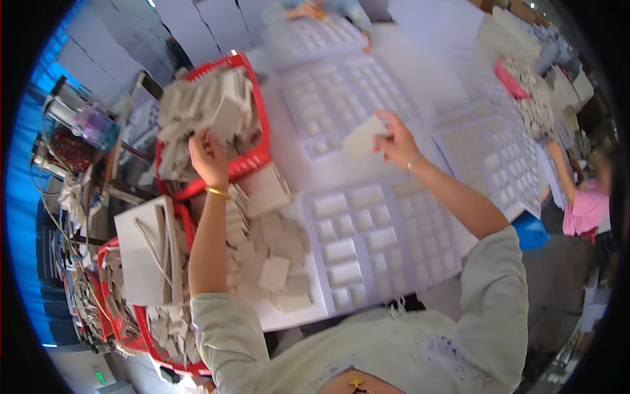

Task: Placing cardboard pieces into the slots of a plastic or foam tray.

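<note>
My right hand (pixel 397 141) pinches a pale rectangular cardboard piece (pixel 361 139) between thumb and fingers, above the middle of the white table. Over the near part of a red plastic basket (pixel 262 118), my left hand (pixel 209 159) has its fingers curled. A flat cardboard piece (pixel 225 118) stands at its fingertips and appears to be gripped by them. Many similar grey-white pieces (pixel 190 105) fill the basket. Closest to me lies a white tray (pixel 351 240) divided into rectangular compartments. Another such tray (pixel 348 92) lies farther back, beyond my right hand.
Loose cardboard pieces (pixel 272 249) are heaped left of the near tray. More compartment trays (pixel 499 157) lie at the right. At the lower left, a large flat board (pixel 147 253) rests over red baskets. One person's hands (pixel 308 10) are at the far edge; a person in pink (pixel 586 207) is at the right.
</note>
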Available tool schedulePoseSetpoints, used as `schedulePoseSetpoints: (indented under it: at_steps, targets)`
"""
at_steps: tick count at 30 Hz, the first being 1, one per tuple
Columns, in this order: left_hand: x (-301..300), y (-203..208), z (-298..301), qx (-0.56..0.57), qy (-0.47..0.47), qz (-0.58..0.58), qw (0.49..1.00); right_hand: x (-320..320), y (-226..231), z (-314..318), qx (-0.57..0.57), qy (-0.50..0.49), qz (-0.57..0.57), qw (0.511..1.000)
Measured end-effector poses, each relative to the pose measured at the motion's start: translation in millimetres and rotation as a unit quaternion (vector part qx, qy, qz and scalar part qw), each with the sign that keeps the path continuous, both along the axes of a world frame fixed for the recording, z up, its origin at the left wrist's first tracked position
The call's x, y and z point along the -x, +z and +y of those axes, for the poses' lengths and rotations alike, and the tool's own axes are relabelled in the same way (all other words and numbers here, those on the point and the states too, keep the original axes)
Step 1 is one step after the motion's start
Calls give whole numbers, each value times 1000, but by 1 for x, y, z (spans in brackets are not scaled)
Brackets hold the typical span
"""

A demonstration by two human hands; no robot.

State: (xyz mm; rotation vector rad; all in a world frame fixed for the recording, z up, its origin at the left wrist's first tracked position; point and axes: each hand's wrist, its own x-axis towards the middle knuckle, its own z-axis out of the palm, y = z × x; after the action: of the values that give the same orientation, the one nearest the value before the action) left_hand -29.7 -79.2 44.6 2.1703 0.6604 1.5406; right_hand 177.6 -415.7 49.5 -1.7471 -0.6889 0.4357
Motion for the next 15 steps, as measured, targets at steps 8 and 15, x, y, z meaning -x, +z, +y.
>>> schedulePoseSetpoints:
  at_steps: [8,15]
  targets:
    - [17,-72,-162,271,-248,210,906,-2,-89,-96,84,-8,7,996]
    - [24,-143,-177,378,-215,285,854,13,-151,-95,39,-28,65,997]
